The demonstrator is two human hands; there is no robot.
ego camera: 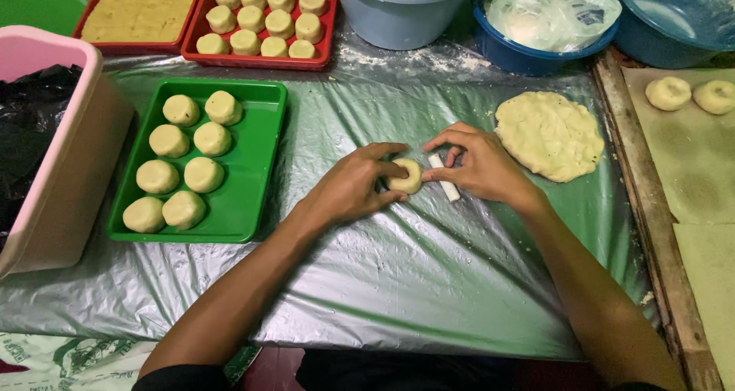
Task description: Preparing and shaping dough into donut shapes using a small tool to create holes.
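Observation:
My left hand [356, 184] and my right hand [478, 165] meet at the middle of the plastic-covered table, both pinching a small round piece of pale dough [407, 176] between their fingertips. A short white cylinder [445, 179], like a small cutter or stick, lies on the plastic under my right fingers. A flattened sheet of the same dough [550, 134] lies just right of my right hand.
A green tray [249, 199] with several dough rounds sits at left, beside a pink bin [73, 169]. Two red trays [325, 50] of dough stand at the back, along with blue bowls [528, 58]. Two dough rounds [668, 92] rest on a board at right.

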